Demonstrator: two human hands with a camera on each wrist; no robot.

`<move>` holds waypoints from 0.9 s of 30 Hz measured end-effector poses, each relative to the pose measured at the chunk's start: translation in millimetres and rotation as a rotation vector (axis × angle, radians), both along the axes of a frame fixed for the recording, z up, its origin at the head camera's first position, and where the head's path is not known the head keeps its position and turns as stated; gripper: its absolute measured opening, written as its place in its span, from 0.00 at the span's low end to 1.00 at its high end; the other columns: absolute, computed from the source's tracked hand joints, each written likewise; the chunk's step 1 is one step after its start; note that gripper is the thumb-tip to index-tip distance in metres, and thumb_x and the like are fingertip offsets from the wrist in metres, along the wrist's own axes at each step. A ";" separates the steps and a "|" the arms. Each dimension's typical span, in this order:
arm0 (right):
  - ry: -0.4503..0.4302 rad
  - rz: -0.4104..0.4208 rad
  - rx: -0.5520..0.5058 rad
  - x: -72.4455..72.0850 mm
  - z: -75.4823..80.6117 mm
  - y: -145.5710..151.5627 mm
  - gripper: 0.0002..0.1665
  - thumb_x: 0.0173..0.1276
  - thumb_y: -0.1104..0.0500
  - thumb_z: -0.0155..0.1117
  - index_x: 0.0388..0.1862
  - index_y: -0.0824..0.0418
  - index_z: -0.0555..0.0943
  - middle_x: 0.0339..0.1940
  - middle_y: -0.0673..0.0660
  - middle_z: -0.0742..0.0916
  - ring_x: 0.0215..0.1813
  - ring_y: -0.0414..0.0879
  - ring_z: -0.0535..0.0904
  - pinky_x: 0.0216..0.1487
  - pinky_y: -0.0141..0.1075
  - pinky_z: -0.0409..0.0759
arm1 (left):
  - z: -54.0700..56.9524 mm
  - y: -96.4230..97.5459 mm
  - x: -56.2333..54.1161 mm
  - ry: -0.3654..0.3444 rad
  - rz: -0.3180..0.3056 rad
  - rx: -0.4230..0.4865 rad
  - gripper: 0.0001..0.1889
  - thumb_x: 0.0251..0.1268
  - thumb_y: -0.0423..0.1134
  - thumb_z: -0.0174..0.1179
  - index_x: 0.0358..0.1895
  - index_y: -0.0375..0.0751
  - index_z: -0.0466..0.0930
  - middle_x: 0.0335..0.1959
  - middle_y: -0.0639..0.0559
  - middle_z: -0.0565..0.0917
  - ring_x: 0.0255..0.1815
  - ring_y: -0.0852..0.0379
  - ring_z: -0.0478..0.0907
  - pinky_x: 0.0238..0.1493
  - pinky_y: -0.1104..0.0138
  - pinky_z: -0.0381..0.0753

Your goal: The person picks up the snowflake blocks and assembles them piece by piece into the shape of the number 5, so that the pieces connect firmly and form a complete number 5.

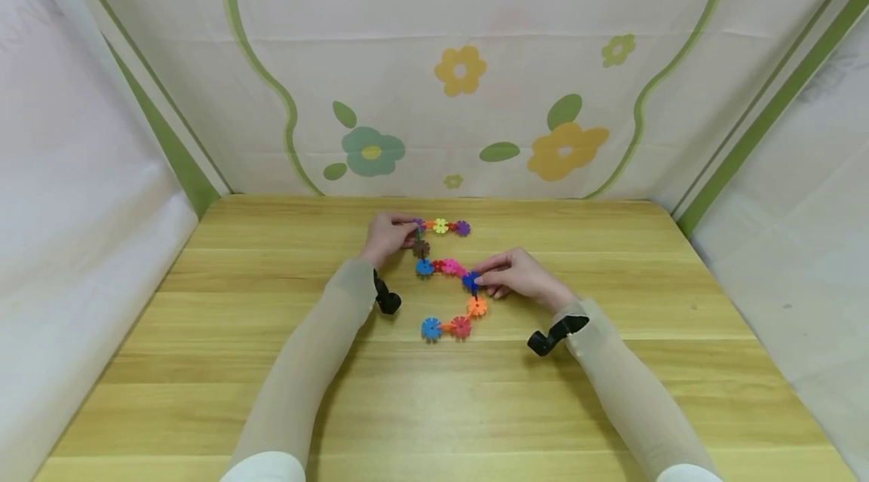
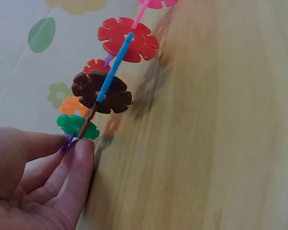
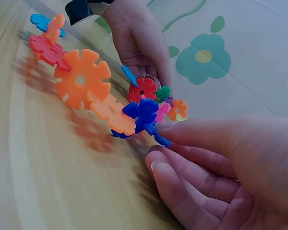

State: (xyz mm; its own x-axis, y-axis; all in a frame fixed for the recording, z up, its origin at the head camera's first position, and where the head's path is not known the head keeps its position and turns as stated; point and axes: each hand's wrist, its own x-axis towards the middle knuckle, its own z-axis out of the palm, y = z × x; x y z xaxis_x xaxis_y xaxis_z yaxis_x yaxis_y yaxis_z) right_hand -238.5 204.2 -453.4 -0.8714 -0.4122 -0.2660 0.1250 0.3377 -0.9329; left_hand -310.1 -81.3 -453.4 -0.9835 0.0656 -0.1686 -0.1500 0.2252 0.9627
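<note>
A chain of interlocking plastic snowflake discs winds over the table in an S-like shape. My left hand (image 1: 388,234) pinches its upper left corner at a purple disc (image 2: 67,143), beside a green disc (image 2: 77,125) and a brown disc (image 2: 103,92). On the right bend, my right hand (image 1: 519,276) pinches a dark blue disc (image 3: 143,113) between thumb and fingers. An orange disc (image 3: 81,79) links on below it. The lower tail ends in a light blue disc (image 1: 431,328); the upper arm ends in a purple disc at the right.
The wooden table (image 1: 434,406) runs back to a white cloth screen (image 1: 407,14) printed with flowers. White cloth walls stand at both sides. A black camera strap (image 1: 385,293) is on the left wrist, another black strap (image 1: 558,334) on the right.
</note>
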 end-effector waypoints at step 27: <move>-0.088 -0.069 -0.056 41.7 0.0 -7.3 0.31 0.66 0.63 0.74 0.63 0.74 0.73 0.35 0.65 0.89 0.31 0.51 0.87 0.35 0.41 0.88 | 4.8 -1.3 1.2 -0.006 -0.009 0.004 0.16 0.76 0.27 0.57 0.63 0.31 0.80 0.56 0.37 0.83 0.44 0.49 0.85 0.43 0.67 0.86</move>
